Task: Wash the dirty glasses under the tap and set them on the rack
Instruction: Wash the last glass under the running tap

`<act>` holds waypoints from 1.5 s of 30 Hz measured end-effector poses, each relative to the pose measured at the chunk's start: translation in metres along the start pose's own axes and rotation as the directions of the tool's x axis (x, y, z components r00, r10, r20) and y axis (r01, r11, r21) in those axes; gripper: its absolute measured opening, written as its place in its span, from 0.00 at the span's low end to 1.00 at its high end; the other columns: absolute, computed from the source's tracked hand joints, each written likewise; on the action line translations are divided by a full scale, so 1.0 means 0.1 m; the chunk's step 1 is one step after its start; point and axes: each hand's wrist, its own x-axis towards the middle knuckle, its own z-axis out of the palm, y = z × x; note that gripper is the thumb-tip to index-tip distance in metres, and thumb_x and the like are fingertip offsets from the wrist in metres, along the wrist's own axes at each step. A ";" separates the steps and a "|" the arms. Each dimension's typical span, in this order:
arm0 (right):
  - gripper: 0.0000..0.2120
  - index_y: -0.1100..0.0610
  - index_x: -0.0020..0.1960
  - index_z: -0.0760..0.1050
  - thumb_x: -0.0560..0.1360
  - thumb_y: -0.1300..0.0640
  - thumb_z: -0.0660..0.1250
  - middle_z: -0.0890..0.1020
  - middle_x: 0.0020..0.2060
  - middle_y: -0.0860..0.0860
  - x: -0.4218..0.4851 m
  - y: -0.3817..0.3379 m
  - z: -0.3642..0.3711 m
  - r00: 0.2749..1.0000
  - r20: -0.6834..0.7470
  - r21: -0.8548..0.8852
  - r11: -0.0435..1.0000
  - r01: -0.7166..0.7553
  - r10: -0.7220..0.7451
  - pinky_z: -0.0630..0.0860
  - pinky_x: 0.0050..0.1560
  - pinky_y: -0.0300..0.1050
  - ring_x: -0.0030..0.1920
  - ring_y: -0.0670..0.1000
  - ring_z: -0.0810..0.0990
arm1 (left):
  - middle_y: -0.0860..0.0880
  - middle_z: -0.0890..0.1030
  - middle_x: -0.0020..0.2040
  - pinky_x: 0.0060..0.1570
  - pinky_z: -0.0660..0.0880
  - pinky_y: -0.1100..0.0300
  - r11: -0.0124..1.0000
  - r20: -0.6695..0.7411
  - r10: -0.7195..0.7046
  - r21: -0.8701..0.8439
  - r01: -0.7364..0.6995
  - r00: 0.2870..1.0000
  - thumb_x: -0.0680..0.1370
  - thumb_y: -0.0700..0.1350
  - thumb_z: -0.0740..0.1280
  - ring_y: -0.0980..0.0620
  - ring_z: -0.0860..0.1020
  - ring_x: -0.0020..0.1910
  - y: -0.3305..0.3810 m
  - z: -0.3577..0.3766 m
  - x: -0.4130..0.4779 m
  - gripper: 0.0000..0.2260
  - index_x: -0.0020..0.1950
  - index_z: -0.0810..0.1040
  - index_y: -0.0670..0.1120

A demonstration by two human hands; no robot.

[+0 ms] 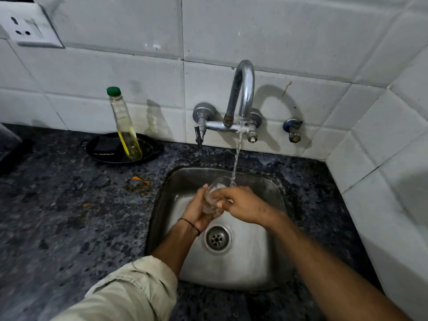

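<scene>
Here, left hand and right hand both grip the glass under running water.

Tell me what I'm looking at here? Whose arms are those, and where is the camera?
There is no machine here. The camera sits on a person's head and looks down, so you see that person's own two arms. There is only this one picture.

The left hand and the right hand together hold a clear glass, tilted, over a steel sink. Water runs from the curved tap on the tiled wall and lands at the glass's rim.

The sink is set into a dark speckled counter. At the back of it stands a bottle with a green cap, in a black dish. No rack shows in this picture.
</scene>
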 end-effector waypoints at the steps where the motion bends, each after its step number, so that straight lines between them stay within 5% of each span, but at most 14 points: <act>1: 0.12 0.51 0.62 0.80 0.79 0.55 0.66 0.83 0.58 0.48 -0.01 -0.01 0.07 0.998 -0.033 0.233 0.971 -0.046 0.055 0.75 0.64 0.48 0.58 0.47 0.80 | 0.40 0.81 0.50 0.40 0.77 0.55 0.995 -0.028 0.092 0.049 -0.091 0.995 0.81 0.51 0.61 0.46 0.80 0.45 0.05 0.02 0.02 0.17 0.60 0.78 0.40; 5: 0.12 0.51 0.63 0.80 0.81 0.52 0.64 0.84 0.59 0.47 -0.03 -0.14 0.29 0.954 -0.024 0.916 0.389 -0.099 0.298 0.75 0.60 0.41 0.61 0.45 0.80 | 0.46 0.80 0.41 0.39 0.77 0.58 0.800 -0.056 0.527 0.371 -0.472 0.848 0.77 0.36 0.67 0.51 0.78 0.40 0.29 0.16 0.03 0.02 0.48 0.78 0.41; 8: 0.17 0.52 0.62 0.80 0.82 0.46 0.59 0.85 0.58 0.52 0.04 -0.22 0.41 0.932 0.072 0.989 -0.143 -0.022 0.356 0.72 0.67 0.51 0.65 0.52 0.80 | 0.48 0.81 0.42 0.48 0.75 0.66 0.533 0.154 0.674 0.575 -0.620 0.722 0.73 0.30 0.69 0.58 0.79 0.42 0.40 0.31 -0.06 0.04 0.45 0.79 0.37; 10: 0.18 0.53 0.63 0.80 0.83 0.46 0.57 0.84 0.59 0.54 0.07 -0.32 0.48 0.932 0.053 0.959 -0.277 0.053 0.359 0.71 0.68 0.50 0.64 0.52 0.80 | 0.49 0.81 0.42 0.50 0.75 0.68 0.432 0.204 0.705 0.636 -0.639 0.679 0.72 0.30 0.70 0.59 0.79 0.44 0.47 0.36 -0.07 0.05 0.46 0.81 0.37; 13: 0.16 0.54 0.67 0.77 0.83 0.52 0.58 0.83 0.61 0.52 0.09 -0.46 0.55 0.935 -0.069 0.983 -0.139 0.124 0.347 0.73 0.67 0.50 0.64 0.49 0.80 | 0.50 0.82 0.40 0.49 0.75 0.64 0.461 0.198 0.688 0.624 -0.631 0.698 0.73 0.32 0.70 0.57 0.79 0.42 0.61 0.34 -0.03 0.05 0.43 0.81 0.41; 17: 0.15 0.53 0.66 0.78 0.81 0.61 0.64 0.83 0.60 0.45 0.05 -0.30 0.63 0.897 -0.360 0.835 0.518 0.187 0.256 0.76 0.65 0.45 0.62 0.43 0.80 | 0.49 0.80 0.36 0.41 0.76 0.61 0.642 -0.029 0.672 0.521 -0.562 0.740 0.74 0.32 0.69 0.54 0.76 0.36 0.67 0.41 0.00 0.08 0.38 0.81 0.44; 20: 0.10 0.41 0.59 0.78 0.81 0.55 0.66 0.83 0.55 0.37 -0.04 -0.08 0.61 0.872 -0.437 0.665 0.732 0.148 0.221 0.76 0.62 0.38 0.60 0.38 0.79 | 0.47 0.77 0.34 0.41 0.74 0.54 0.753 -0.281 0.635 0.437 -0.493 0.720 0.72 0.35 0.71 0.50 0.74 0.35 0.66 0.44 0.06 0.08 0.36 0.79 0.46; 25: 0.20 0.54 0.52 0.84 0.81 0.42 0.60 0.87 0.49 0.49 -0.01 -0.10 0.44 0.840 -0.151 0.971 0.237 0.028 0.521 0.78 0.60 0.48 0.55 0.48 0.84 | 0.51 0.82 0.40 0.45 0.76 0.62 0.579 -0.164 0.739 0.651 -0.492 0.653 0.73 0.38 0.71 0.57 0.78 0.39 0.39 0.58 -0.13 0.04 0.42 0.81 0.46; 29: 0.17 0.58 0.51 0.81 0.76 0.44 0.70 0.84 0.44 0.58 0.20 0.00 0.39 0.683 0.189 0.964 -0.265 0.007 0.705 0.82 0.54 0.57 0.48 0.58 0.84 | 0.54 0.78 0.47 0.48 0.73 0.65 0.168 0.241 0.787 0.802 -0.574 0.568 0.76 0.44 0.69 0.56 0.77 0.47 0.11 0.62 -0.29 0.02 0.47 0.78 0.49; 32: 0.11 0.56 0.44 0.82 0.73 0.47 0.70 0.80 0.32 0.55 0.26 0.13 0.38 0.652 0.236 0.969 -0.226 -0.102 0.720 0.80 0.34 0.46 0.31 0.52 0.80 | 0.54 0.77 0.48 0.45 0.73 0.62 -0.079 0.412 0.705 0.855 -0.513 0.577 0.79 0.48 0.64 0.55 0.76 0.45 0.08 0.52 -0.35 0.04 0.50 0.77 0.50; 35: 0.13 0.54 0.35 0.77 0.75 0.49 0.68 0.73 0.24 0.51 0.22 0.18 0.30 0.642 0.176 0.978 -0.060 -0.198 0.746 0.74 0.29 0.39 0.22 0.47 0.71 | 0.49 0.79 0.44 0.43 0.75 0.55 -0.137 0.376 0.542 0.922 -0.362 0.752 0.80 0.49 0.61 0.49 0.78 0.42 0.15 0.51 -0.35 0.09 0.47 0.78 0.48; 39: 0.14 0.57 0.30 0.75 0.74 0.58 0.69 0.73 0.22 0.51 0.17 0.20 0.18 0.713 -0.033 0.934 0.276 -0.228 0.701 0.64 0.23 0.37 0.21 0.49 0.69 | 0.41 0.84 0.49 0.50 0.80 0.48 0.381 -0.026 0.108 0.924 -0.017 0.994 0.81 0.55 0.58 0.42 0.83 0.47 0.25 0.57 -0.27 0.18 0.55 0.80 0.43; 41: 0.13 0.61 0.31 0.76 0.73 0.59 0.69 0.74 0.24 0.55 0.14 0.20 0.13 0.752 -0.130 0.891 0.409 -0.198 0.647 0.65 0.26 0.40 0.25 0.54 0.70 | 0.40 0.83 0.49 0.44 0.81 0.50 0.674 -0.052 -0.197 0.718 0.173 0.979 0.81 0.56 0.57 0.43 0.83 0.42 0.28 0.56 -0.26 0.19 0.55 0.79 0.42; 45: 0.13 0.63 0.33 0.79 0.75 0.59 0.70 0.73 0.22 0.53 0.11 0.14 0.07 0.815 -0.231 0.832 0.542 -0.118 0.532 0.64 0.25 0.39 0.23 0.52 0.70 | 0.41 0.79 0.46 0.37 0.74 0.59 0.816 0.192 -0.485 0.449 0.363 0.853 0.78 0.65 0.57 0.46 0.78 0.38 0.20 0.36 -0.21 0.26 0.48 0.80 0.44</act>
